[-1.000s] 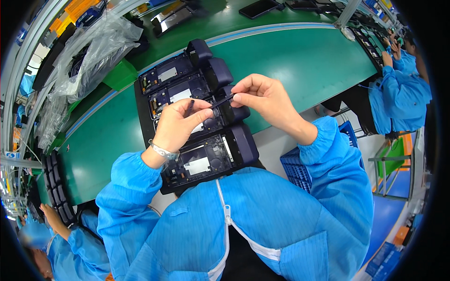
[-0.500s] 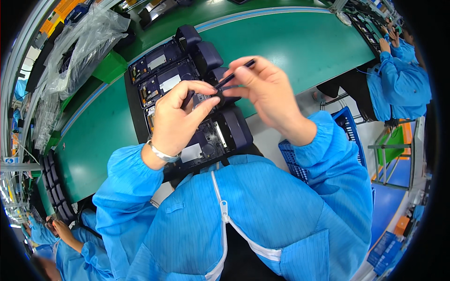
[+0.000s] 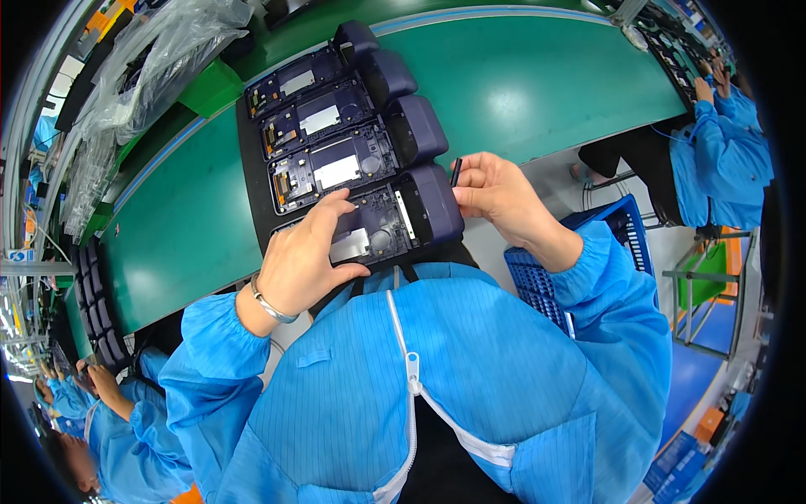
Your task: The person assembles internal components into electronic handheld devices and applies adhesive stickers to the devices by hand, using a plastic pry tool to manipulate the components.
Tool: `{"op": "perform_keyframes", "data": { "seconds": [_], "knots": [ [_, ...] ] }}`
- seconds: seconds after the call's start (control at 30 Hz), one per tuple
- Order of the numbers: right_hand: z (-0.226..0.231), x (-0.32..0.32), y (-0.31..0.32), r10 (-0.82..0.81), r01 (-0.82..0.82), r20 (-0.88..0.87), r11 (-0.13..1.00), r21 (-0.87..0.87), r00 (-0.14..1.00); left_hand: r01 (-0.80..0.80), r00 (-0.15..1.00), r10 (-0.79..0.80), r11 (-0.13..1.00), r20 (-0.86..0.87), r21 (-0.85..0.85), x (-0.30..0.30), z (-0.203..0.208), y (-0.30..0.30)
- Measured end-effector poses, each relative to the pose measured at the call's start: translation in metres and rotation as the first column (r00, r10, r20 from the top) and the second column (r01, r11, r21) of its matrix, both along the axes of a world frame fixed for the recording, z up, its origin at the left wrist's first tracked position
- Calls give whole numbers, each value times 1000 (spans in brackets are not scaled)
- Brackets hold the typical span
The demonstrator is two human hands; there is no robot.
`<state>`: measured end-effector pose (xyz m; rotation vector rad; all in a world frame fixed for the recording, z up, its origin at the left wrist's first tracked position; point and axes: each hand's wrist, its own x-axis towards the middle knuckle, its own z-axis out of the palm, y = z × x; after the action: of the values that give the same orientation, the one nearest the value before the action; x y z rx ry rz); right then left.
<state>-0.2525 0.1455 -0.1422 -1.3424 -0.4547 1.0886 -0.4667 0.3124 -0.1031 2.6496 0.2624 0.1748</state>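
Observation:
A row of dark electronic device housings, each with a bulky raised end, lies on a black mat. My left hand point(image 3: 304, 242) straddles the nearest housing point(image 3: 388, 227), fingers at its far edge and thumb by its near edge. This housing shows a silver plate and a pale strip inside. At its raised end, my right hand point(image 3: 502, 195) pinches a thin black stick-shaped piece point(image 3: 456, 172) between thumb and fingers. The piece stands nearly upright. Beyond lie further housings point(image 3: 336, 164) with silver plates and orange-brown ribbon parts.
The green worktable point(image 3: 537, 84) runs behind the housings. On the left are a green bin point(image 3: 210, 88) and clear plastic bags point(image 3: 159, 84). A blue basket point(image 3: 537, 281) stands at my right. Co-workers in blue sit at the far right point(image 3: 722, 172) and lower left point(image 3: 134, 445).
My hands have parted from the black piece they both held above the housings. The left came down to the nearest housing; the right moved lower with the piece.

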Motion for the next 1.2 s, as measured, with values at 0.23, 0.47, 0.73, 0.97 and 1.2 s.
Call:
{"op": "perform_keyframes", "data": {
  "seconds": [0.23, 0.47, 0.73, 0.97, 1.2],
  "knots": [
    [-5, -1, 0, 88, -87, -188, 996, 11, 978, 43, 999, -41, 997, 30, -69, 0, -5, 2],
    [15, -12, 11, 197, -218, -274, 975, -50, 941, 46, 991, -9, 961, 134, -274, -6, -10, 7],
    [22, -20, 23, 306, -317, -132, 946, -65, 943, 107, 981, -65, 967, 185, -232, -7, -16, 8],
    [31, -27, 28, 312, -310, 30, 949, -51, 950, 123, 969, -62, 959, 238, -254, -8, -19, 10],
    [34, -22, 33, 306, -311, -65, 945, -96, 950, 78, 984, -24, 949, 176, -307, -7, -16, 11]
  ]
}}
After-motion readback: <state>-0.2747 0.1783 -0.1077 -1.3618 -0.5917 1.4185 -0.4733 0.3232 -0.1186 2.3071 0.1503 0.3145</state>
